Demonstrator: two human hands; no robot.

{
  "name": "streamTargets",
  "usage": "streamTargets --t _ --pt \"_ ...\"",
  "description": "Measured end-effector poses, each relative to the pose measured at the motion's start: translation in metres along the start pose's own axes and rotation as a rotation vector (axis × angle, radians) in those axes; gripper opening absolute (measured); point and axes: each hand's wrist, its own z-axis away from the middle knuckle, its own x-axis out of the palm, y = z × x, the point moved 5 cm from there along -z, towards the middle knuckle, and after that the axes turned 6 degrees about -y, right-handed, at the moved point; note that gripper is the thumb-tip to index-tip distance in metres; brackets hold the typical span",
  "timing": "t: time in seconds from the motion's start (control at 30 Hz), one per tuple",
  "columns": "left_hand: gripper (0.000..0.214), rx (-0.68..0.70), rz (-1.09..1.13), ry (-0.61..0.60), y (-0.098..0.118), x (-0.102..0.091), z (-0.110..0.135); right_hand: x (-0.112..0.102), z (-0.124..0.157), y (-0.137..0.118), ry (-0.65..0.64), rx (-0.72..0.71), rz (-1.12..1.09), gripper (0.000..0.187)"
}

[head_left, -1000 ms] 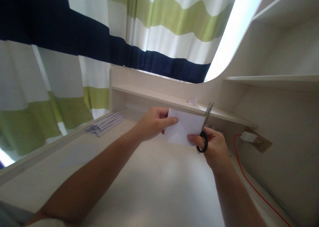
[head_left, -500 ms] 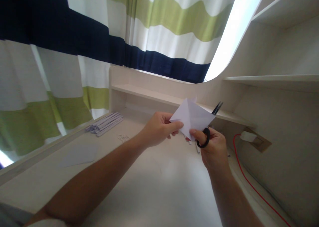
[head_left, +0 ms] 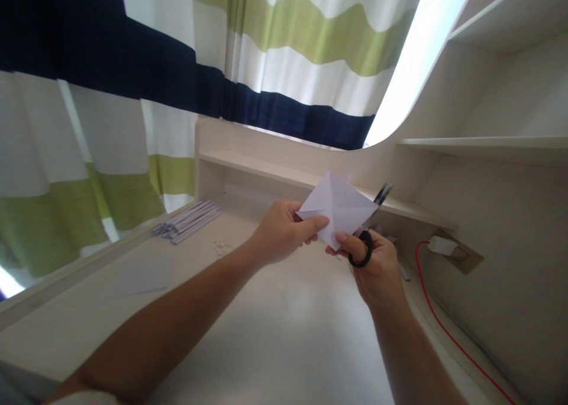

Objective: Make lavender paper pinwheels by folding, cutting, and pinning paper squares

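Note:
A folded piece of white paper (head_left: 339, 206), creased down its middle, is held up above the desk between both hands. My left hand (head_left: 286, 230) pinches its left side, thumb on the near face and fingers behind. My right hand (head_left: 373, 260) keeps black-handled scissors (head_left: 364, 250) hooked around the thumb, blades pointing up and away to the right of the paper. That same thumb also presses on the paper's lower corner. The fingers behind the sheet are partly hidden.
Several rolled paper sticks (head_left: 189, 221) lie at the desk's far left. A flat white sheet (head_left: 144, 275) rests nearer, with small scraps (head_left: 219, 248) beyond it. On the right, a red cable (head_left: 437, 319) runs from a white plug (head_left: 442, 246). A low shelf (head_left: 261, 167) borders the back.
The paper and my right hand with the scissors have shifted slightly left. The paper's left corner now shows a folded-over flap more clearly.

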Motion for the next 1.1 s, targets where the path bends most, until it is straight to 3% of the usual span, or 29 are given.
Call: streamTargets --t 0.1,0.3,0.4,0.5,0.67,0.87,1.1 --pt "0.034 0.035 -0.075 0.12 0.005 -0.012 0.001 -0.005 -0.002 -0.009 -0.031 0.043 0.065 0.025" --pt "0.038 0.105 -0.156 0.319 0.019 -0.04 0.005 0.009 0.004 -0.018 -0.463 0.208 0.44 0.036" --pt "0.037 0.144 -0.197 0.39 0.025 -0.048 0.008 0.02 0.009 -0.009 -0.55 0.306 0.423 0.039" --pt "0.037 0.147 -0.226 0.423 0.028 -0.051 0.011 0.029 0.012 -0.001 -0.561 0.365 0.341 0.032" --pt "0.036 0.15 -0.202 0.468 0.033 -0.05 0.013 0.031 0.014 0.007 -0.468 0.427 0.307 0.03" --pt "0.037 0.189 -0.178 0.506 0.034 -0.048 0.014 0.035 0.013 0.008 -0.483 0.364 0.267 0.03" --pt "0.04 0.189 -0.179 0.461 0.031 -0.041 0.013 0.041 0.014 0.002 -0.493 0.329 0.243 0.031"
